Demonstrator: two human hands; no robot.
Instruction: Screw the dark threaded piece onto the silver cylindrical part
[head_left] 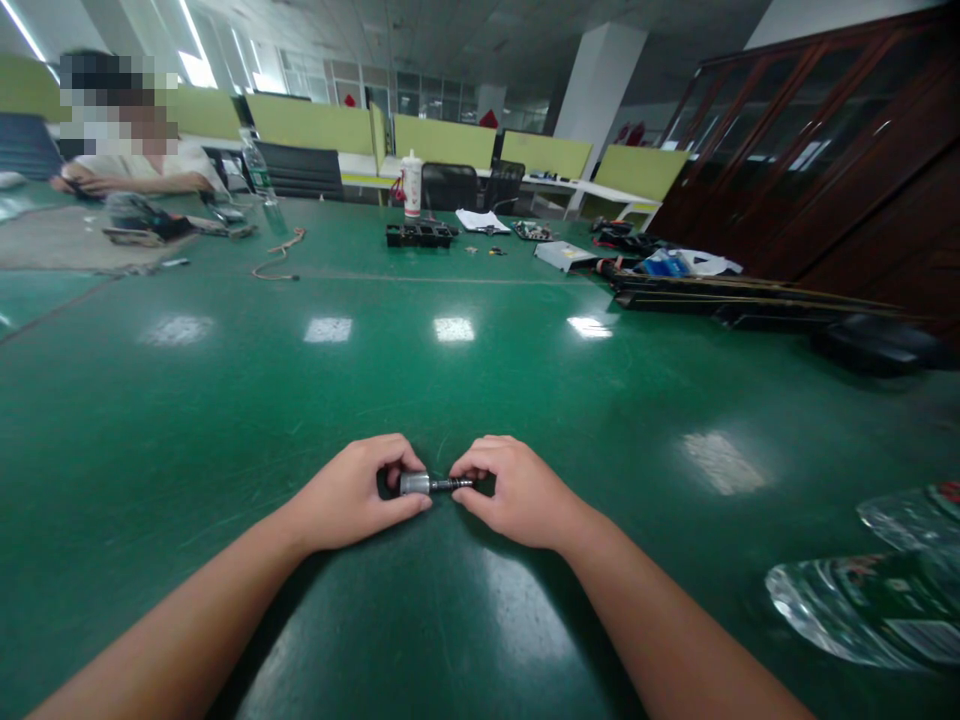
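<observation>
A small silvery motor (415, 484) with a thin dark spiral shaft (444, 485) lies sideways low over the green tabletop, between my two hands. My left hand (367, 492) curls round the cylindrical motor body, thumb in front and fingers behind. The thumb and forefinger of my right hand (510, 490) close around the far end of the shaft. Its tip is partly hidden by those fingers. Both hands rest close to the table surface.
Two clear plastic bottles (862, 610) lie at the right edge. Farther back are a black metal part (421, 235), a white tumbler (411, 185), papers (481, 221), a cord (279, 255) and long dark rails (735, 298). Another person (142, 165) sits across at the far left.
</observation>
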